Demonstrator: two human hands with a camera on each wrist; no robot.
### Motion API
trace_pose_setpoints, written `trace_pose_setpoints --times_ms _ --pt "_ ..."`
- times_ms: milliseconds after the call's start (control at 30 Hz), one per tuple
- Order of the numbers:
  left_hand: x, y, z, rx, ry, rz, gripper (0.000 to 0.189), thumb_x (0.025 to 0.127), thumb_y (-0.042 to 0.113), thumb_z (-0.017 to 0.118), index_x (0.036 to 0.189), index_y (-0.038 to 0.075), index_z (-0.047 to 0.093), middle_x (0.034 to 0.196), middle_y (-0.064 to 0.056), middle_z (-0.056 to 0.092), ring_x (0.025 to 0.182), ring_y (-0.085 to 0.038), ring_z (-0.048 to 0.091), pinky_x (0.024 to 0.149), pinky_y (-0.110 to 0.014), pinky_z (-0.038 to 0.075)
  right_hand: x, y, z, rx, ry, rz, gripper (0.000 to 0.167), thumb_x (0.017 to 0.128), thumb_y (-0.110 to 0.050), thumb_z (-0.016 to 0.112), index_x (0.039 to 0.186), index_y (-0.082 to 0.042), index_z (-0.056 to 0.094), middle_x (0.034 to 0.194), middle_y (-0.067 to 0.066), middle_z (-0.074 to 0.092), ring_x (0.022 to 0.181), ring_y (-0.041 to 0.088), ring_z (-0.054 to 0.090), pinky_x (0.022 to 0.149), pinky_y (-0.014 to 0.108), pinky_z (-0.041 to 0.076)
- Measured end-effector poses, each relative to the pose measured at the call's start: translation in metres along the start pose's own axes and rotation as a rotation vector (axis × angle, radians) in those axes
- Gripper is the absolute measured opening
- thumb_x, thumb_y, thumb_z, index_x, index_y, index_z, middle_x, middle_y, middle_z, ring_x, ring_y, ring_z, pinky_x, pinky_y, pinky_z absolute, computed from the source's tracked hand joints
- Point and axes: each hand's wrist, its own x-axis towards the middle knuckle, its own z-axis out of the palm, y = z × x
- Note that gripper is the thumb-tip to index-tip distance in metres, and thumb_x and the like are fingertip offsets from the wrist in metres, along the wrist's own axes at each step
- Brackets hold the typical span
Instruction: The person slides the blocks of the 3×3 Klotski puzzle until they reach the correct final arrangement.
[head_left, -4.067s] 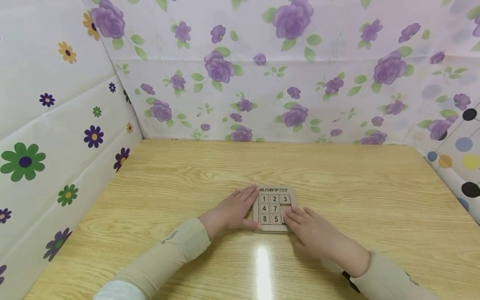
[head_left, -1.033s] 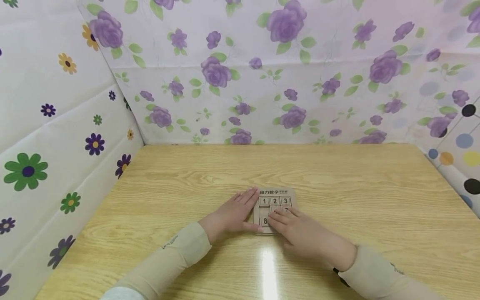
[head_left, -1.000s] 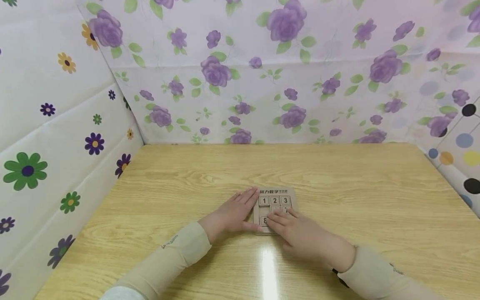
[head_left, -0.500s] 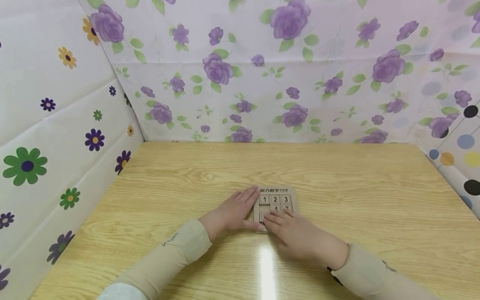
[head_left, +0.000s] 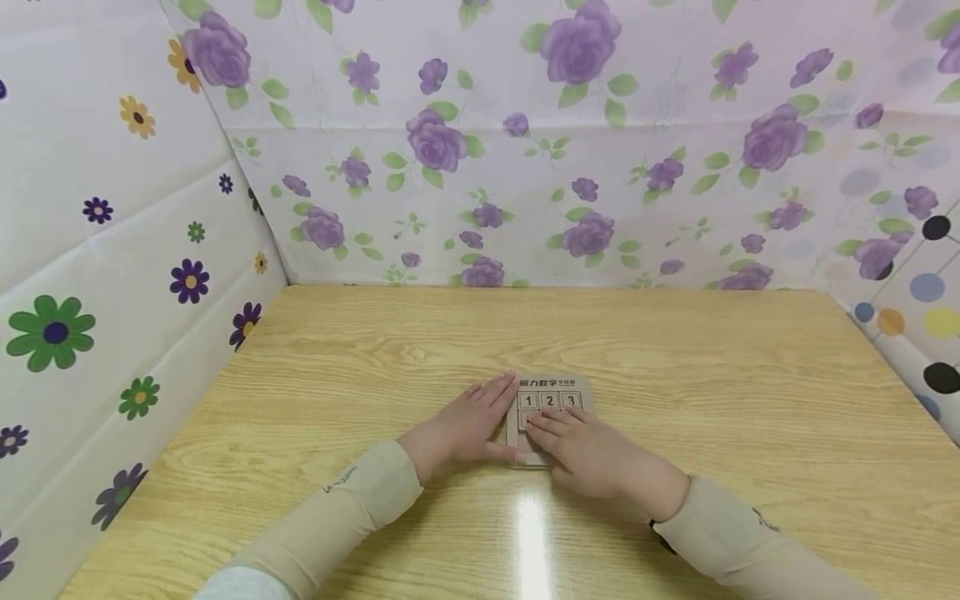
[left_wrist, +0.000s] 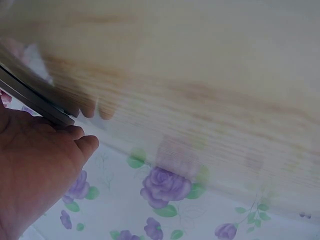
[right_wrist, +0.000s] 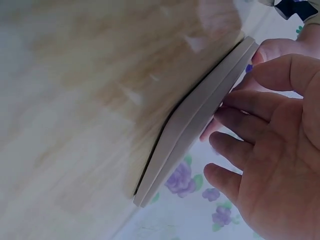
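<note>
A flat number sliding puzzle (head_left: 551,383) lies on the table, its top row reading 1, 2, 3. My left hand (head_left: 468,421) rests along its left side, fingers straight at the upper edge and thumb at the lower left corner. My right hand (head_left: 592,454) lies over the right and lower part, fingertips touching a tile in the left of the middle row; that tile's number is covered. An uncovered slot shows below it. The right wrist view has the board's edge (right_wrist: 195,120) beside my slightly bent fingers. Most of the lower rows are hidden under the right hand.
A wood-grain table (head_left: 360,350) surrounds the puzzle, with a light glare in front. Behind it hangs a purple-flowered cloth (head_left: 487,167); other patterned cloths (head_left: 135,275) border the left and right sides.
My right fingertips have slid the lower-left tile, 8, up into the middle-left slot, leaving the lower-left slot bare. Earlier, 4 and 7 shifted right. My left hand stays in place.
</note>
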Motion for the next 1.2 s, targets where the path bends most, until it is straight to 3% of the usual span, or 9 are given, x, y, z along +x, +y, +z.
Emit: trace_pose_setpoints --times_ms 433,767,933,1200 --pt "-0.001 0.000 -0.002 -0.007 0.004 0.001 0.107 0.082 0.072 0.048 0.153 0.007 0.004 0.161 -0.008 -0.001 0.148 -0.022 0.003 0.121 -0.040 0.008 -0.011 0.002 0.000 -0.033 0.028 -0.010 0.054 0.089 -0.018 0.051 0.140 0.001 0.045 0.148 0.014 0.042 0.138 0.033 0.036 0.115 0.051 0.027" --pt "0.000 0.001 0.000 -0.018 0.006 0.008 0.106 0.082 0.072 0.048 0.153 0.007 0.005 0.161 -0.008 -0.001 0.148 -0.022 0.004 0.121 -0.040 0.007 -0.008 0.005 0.000 -0.024 0.035 -0.020 0.053 0.087 -0.015 0.052 0.137 0.001 0.048 0.145 0.014 0.046 0.136 0.033 0.039 0.113 0.053 0.029" --pt "0.001 0.000 0.002 -0.022 0.009 0.010 0.107 0.081 0.073 0.048 0.153 0.007 0.004 0.160 -0.008 -0.001 0.148 -0.022 0.003 0.121 -0.040 0.007 -0.011 0.001 -0.001 -0.020 0.003 -0.017 0.055 0.086 -0.017 0.055 0.138 0.000 0.048 0.145 0.012 0.046 0.137 0.031 0.038 0.115 0.053 0.026" --pt "0.001 -0.002 0.002 -0.012 0.014 0.008 0.107 0.081 0.073 0.048 0.153 0.007 0.005 0.160 -0.008 -0.001 0.148 -0.022 0.003 0.121 -0.039 0.007 -0.020 -0.008 -0.001 -0.063 0.019 -0.061 0.055 0.084 -0.019 0.057 0.136 -0.001 0.051 0.142 0.011 0.050 0.134 0.030 0.042 0.114 0.051 0.030"
